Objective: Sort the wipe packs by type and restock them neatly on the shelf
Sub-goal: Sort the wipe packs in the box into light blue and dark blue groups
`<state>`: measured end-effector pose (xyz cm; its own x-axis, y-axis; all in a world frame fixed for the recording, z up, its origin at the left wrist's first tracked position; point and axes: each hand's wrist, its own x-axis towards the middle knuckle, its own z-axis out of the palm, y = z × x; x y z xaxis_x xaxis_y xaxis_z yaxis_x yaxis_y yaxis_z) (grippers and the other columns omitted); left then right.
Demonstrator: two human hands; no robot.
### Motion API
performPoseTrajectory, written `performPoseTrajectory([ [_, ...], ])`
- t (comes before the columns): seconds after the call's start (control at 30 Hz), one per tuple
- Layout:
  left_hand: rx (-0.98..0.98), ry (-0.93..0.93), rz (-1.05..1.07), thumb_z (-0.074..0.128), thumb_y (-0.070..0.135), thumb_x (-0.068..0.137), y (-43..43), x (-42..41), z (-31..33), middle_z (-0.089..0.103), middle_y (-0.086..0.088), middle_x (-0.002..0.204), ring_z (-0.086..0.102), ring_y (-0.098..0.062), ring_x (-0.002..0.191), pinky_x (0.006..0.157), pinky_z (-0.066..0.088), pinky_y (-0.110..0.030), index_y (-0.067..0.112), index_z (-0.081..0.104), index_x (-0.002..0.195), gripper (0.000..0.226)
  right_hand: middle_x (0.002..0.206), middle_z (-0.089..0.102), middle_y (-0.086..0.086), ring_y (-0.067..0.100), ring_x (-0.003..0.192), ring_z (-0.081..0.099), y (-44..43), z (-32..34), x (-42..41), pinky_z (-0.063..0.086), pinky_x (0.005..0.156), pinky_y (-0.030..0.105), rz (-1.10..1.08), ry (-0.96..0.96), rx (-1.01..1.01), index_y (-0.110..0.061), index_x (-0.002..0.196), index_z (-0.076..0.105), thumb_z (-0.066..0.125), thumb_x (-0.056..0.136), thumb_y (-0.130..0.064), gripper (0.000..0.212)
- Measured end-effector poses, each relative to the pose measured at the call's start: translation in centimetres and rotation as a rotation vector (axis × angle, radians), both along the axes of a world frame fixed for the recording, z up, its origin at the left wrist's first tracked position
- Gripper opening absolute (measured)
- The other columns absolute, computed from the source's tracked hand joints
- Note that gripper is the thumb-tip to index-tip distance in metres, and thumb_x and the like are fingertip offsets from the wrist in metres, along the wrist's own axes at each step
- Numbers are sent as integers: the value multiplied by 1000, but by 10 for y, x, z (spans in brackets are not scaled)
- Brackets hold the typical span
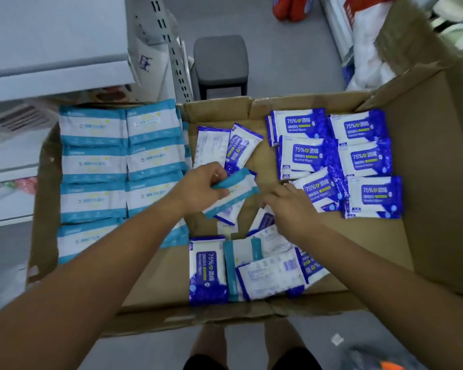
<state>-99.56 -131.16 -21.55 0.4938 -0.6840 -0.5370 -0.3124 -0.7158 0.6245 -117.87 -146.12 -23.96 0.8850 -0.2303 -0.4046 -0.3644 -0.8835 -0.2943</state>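
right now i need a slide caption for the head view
Left hand grips a light-blue wipe pack over a cardboard box as the right hand reaches among loose packs.

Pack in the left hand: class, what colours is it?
The pack gripped by the left hand is white with teal edge bands; head view shows it.

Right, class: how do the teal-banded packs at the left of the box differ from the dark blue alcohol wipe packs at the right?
Colour: the teal-banded packs are pale teal on white; the alcohol wipe packs are deep blue on white. Order: the teal-banded packs form a tidy grid; the alcohol wipe packs overlap, one tilted. Both lie flat, label up, in the cardboard box.
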Motion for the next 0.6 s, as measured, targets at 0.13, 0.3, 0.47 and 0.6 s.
performPoseTrajectory([
  [0.13, -31, 34, 111, 74, 25, 89, 18, 18, 17, 67, 0, 106, 66, -20, 92, 82, 56, -38, 24, 56, 100, 21, 131, 53, 3, 25, 122, 44, 11, 1, -6, 33, 97, 32, 77, 20, 16, -19, 128, 59, 63, 81, -1, 51],
  [0.3, -140, 130, 289, 75, 17, 88, 36, 27, 31, 72, -7, 102, 70, -22, 88, 76, 59, -36, 20, 55, 95, 21, 135, 50, 5, 25, 124, 45, 19, 3, 18, 38, 99, 38, 46, 62, 4, -22, 133, 51, 70, 84, -25, 53],
  [0.47, -164, 121, 289, 76, 18, 87, 50, 26, 33, 73, -3, 101, 70, -15, 87, 68, 54, -19, 16, 58, 102, 24, 133, 48, 1, 25, 129, 38, 18, 5, 28, 28, 105, 37, 282, 135, -190, -27, 123, 64, 72, 81, -26, 42],
  [0.6, -184, 141, 295, 77, 17, 86, 62, 20, 33, 73, -3, 103, 71, -17, 92, 79, 58, -30, 15, 58, 101, 23, 130, 50, -5, 21, 131, 34, 20, 13, 21, 24, 105, 34, 442, 104, -72, -35, 118, 67, 72, 82, -19, 39],
])
